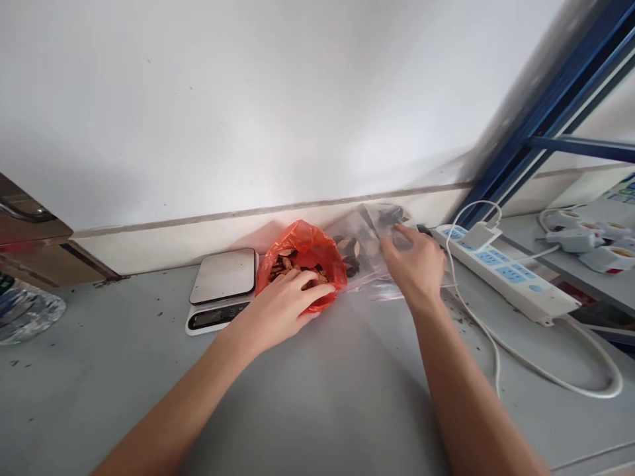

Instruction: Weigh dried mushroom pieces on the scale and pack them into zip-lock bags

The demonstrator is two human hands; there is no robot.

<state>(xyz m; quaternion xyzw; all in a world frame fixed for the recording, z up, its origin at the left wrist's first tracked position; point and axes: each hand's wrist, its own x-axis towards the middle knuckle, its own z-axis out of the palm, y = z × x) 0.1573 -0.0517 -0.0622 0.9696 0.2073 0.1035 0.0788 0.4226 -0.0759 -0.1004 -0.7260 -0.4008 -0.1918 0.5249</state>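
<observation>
My left hand [285, 301] rests on the near rim of an open orange plastic bag [310, 251] filled with brown dried pieces, its fingers curled over the edge. My right hand [414, 264] grips a clear zip bag [360, 248] that lies against the wall and holds dark dried pieces. The two bags touch each other on the grey table [322, 383].
A small digital kitchen scale [223, 284] sits left of the orange bag. A white power strip [506, 274] with a charger and looping white cable [546, 377] lies at the right. A clear water bottle [24, 307] is at the far left. Dark crumbs dot the table.
</observation>
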